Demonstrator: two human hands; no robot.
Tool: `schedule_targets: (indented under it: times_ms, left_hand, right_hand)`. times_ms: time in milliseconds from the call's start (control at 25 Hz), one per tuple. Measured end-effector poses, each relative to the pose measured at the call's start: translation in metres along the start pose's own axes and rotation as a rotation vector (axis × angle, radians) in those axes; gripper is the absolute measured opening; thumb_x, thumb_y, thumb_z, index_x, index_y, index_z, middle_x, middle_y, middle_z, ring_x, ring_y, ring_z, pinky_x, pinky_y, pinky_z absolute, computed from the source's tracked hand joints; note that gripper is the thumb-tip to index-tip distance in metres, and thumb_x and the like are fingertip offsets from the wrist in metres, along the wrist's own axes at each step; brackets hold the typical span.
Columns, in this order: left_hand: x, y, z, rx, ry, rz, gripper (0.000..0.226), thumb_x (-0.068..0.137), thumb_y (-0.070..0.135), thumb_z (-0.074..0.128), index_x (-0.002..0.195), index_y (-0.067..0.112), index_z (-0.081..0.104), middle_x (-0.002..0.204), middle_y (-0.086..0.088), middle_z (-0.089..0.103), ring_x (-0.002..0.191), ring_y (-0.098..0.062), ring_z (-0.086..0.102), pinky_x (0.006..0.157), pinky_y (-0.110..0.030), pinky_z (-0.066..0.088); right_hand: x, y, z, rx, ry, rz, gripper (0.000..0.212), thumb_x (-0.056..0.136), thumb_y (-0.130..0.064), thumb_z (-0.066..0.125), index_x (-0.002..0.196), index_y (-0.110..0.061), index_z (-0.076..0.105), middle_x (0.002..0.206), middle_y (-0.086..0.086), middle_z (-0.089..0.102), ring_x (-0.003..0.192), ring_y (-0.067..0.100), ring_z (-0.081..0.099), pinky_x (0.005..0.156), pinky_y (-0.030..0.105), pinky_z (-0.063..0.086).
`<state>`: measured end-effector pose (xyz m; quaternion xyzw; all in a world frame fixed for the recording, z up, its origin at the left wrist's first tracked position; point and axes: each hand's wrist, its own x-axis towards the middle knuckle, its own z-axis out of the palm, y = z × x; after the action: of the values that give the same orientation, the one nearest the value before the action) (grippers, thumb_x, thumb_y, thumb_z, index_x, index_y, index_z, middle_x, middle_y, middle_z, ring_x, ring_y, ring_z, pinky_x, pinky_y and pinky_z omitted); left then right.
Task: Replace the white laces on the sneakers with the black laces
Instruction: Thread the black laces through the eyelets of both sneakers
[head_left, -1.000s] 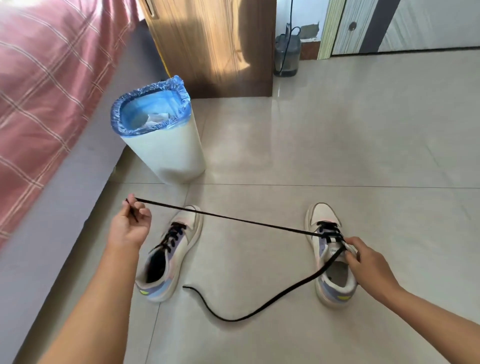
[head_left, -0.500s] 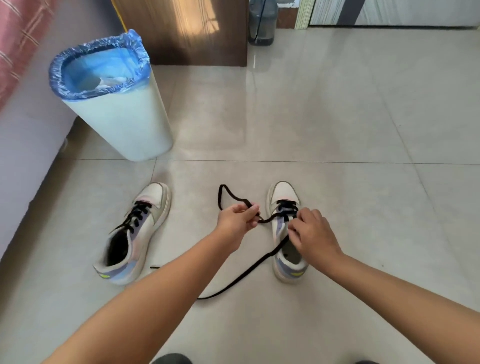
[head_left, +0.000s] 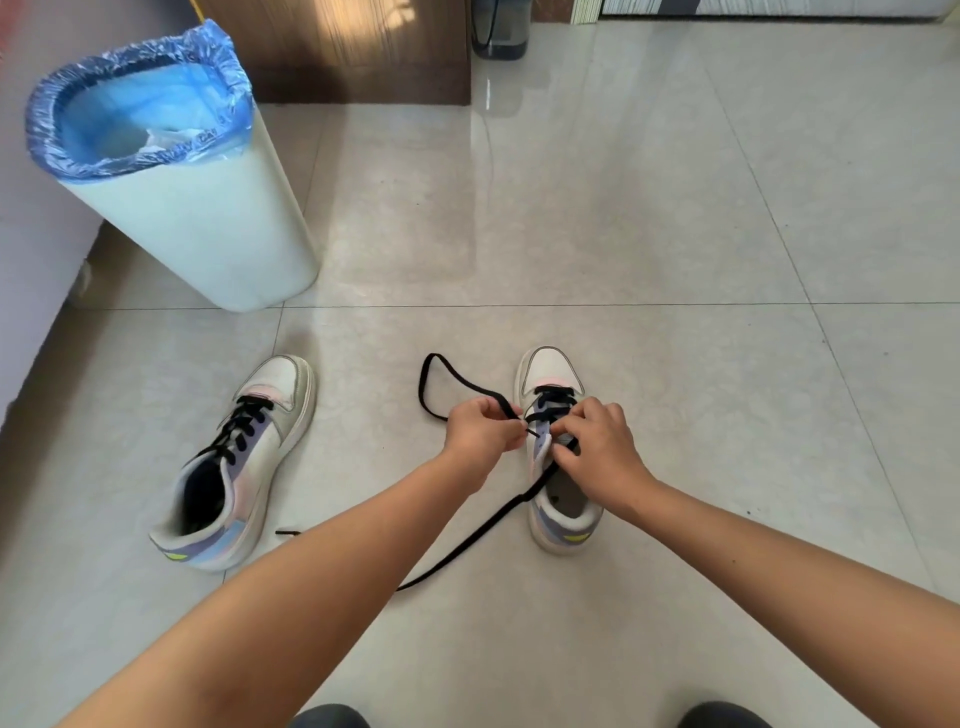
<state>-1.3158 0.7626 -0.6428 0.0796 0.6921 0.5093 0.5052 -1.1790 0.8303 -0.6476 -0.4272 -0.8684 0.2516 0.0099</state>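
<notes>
The black lace (head_left: 470, 543) runs through the right sneaker (head_left: 558, 457) on the tiled floor (head_left: 649, 234) — one end loops beside the toe, the other trails back. The left hand (head_left: 480, 434) pinches its tip; the right hand (head_left: 597, 447) grips the eyelet flap. The left sneaker (head_left: 234, 467), already black-laced, lies near the bin (head_left: 208, 228).

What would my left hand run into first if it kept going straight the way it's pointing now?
Most likely the right-hand sneaker. The left hand pinches the black lace tip and points at the sneaker's eyelet side, with the right hand just beyond. Depth is hard to judge.
</notes>
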Motion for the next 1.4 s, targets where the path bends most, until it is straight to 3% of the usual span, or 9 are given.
schedule_targets:
  times_ms: [240, 480, 680, 800, 880, 1000, 1120, 1280, 1400]
  left_hand:
    - [0.007, 0.0, 0.004, 0.039, -0.03, 0.048, 0.021, 0.079, -0.011, 0.066, 0.071, 0.008, 0.06, 0.067, -0.005, 0.06, 0.059, -0.012, 0.062, 0.059, -0.018, 0.054]
    - [0.01, -0.005, 0.009, 0.08, -0.046, 0.112, 0.021, 0.077, -0.009, 0.067, 0.072, 0.01, 0.06, 0.065, -0.004, 0.061, 0.061, -0.013, 0.062, 0.068, -0.024, 0.056]
    - [0.004, -0.005, 0.004, 0.262, -0.135, 0.168, 0.017, 0.076, 0.0, 0.073, 0.073, 0.014, 0.064, 0.069, 0.0, 0.064, 0.063, -0.007, 0.058, 0.063, -0.018, 0.046]
    - [-0.014, -0.011, 0.01, 0.401, -0.076, 0.344, 0.012, 0.083, 0.007, 0.065, 0.089, 0.017, 0.064, 0.081, 0.008, 0.064, 0.075, -0.004, 0.059, 0.069, -0.017, 0.044]
    - [-0.029, -0.027, 0.014, 0.6, -0.084, 0.446, 0.031, 0.087, 0.014, 0.059, 0.117, 0.017, 0.054, 0.104, 0.007, 0.054, 0.096, -0.007, 0.053, 0.079, -0.017, 0.043]
    - [-0.035, -0.048, 0.019, 0.907, -0.021, 0.329, 0.043, 0.088, 0.025, 0.056, 0.126, 0.008, 0.042, 0.116, -0.005, 0.041, 0.103, -0.021, 0.05, 0.079, -0.025, 0.041]
    - [-0.028, -0.042, 0.023, 0.682, 0.076, 0.177, 0.03, 0.087, 0.02, 0.056, 0.114, 0.006, 0.057, 0.1, -0.005, 0.051, 0.091, -0.02, 0.053, 0.07, -0.022, 0.037]
    - [-0.023, -0.035, 0.016, 0.572, 0.154, 0.166, 0.027, 0.085, 0.014, 0.055, 0.109, 0.008, 0.064, 0.1, -0.014, 0.059, 0.096, -0.025, 0.056, 0.073, -0.025, 0.038]
    - [-0.016, -0.025, 0.006, 0.507, 0.208, 0.163, 0.018, 0.085, 0.012, 0.055, 0.096, 0.005, 0.067, 0.083, -0.012, 0.059, 0.08, -0.025, 0.056, 0.068, -0.029, 0.042]
  right_hand:
    - [0.001, -0.001, -0.002, 0.039, -0.023, 0.031, 0.021, 0.088, -0.02, 0.059, 0.108, -0.016, 0.068, 0.108, 0.002, 0.051, 0.106, 0.023, 0.038, 0.088, 0.032, 0.037]
    - [0.004, -0.002, -0.001, 0.037, -0.031, 0.052, 0.02, 0.089, -0.019, 0.058, 0.105, -0.015, 0.068, 0.108, 0.002, 0.051, 0.107, 0.023, 0.038, 0.089, 0.032, 0.037]
    - [0.005, -0.002, 0.001, 0.018, -0.035, 0.062, 0.017, 0.09, -0.021, 0.058, 0.101, -0.014, 0.068, 0.107, 0.001, 0.051, 0.106, 0.022, 0.039, 0.088, 0.032, 0.038]
    - [0.005, -0.006, 0.0, 0.005, -0.027, 0.054, 0.015, 0.09, -0.02, 0.056, 0.098, -0.013, 0.067, 0.106, 0.001, 0.052, 0.104, 0.024, 0.04, 0.086, 0.032, 0.039]
    - [0.005, -0.008, -0.002, 0.006, -0.028, 0.049, 0.014, 0.09, -0.018, 0.055, 0.095, -0.013, 0.066, 0.106, 0.001, 0.054, 0.101, 0.025, 0.043, 0.081, 0.03, 0.039]
    - [0.009, -0.014, -0.01, -0.048, -0.068, 0.022, 0.013, 0.09, -0.015, 0.051, 0.093, -0.012, 0.064, 0.109, 0.003, 0.054, 0.097, 0.028, 0.048, 0.074, 0.028, 0.036]
    - [0.012, -0.022, -0.018, -0.077, -0.175, -0.014, 0.011, 0.09, -0.013, 0.05, 0.093, -0.011, 0.06, 0.113, 0.005, 0.052, 0.1, 0.029, 0.051, 0.074, 0.028, 0.033]
    - [-0.006, -0.023, -0.035, -0.013, -0.188, -0.116, 0.003, 0.091, -0.011, 0.054, 0.088, -0.012, 0.053, 0.107, 0.004, 0.049, 0.093, 0.024, 0.051, 0.075, 0.029, 0.038]
    - [-0.052, -0.01, -0.048, -0.133, -0.201, -0.388, 0.014, 0.075, -0.006, 0.069, 0.08, -0.011, 0.057, 0.093, 0.004, 0.052, 0.084, 0.025, 0.052, 0.068, 0.03, 0.044]
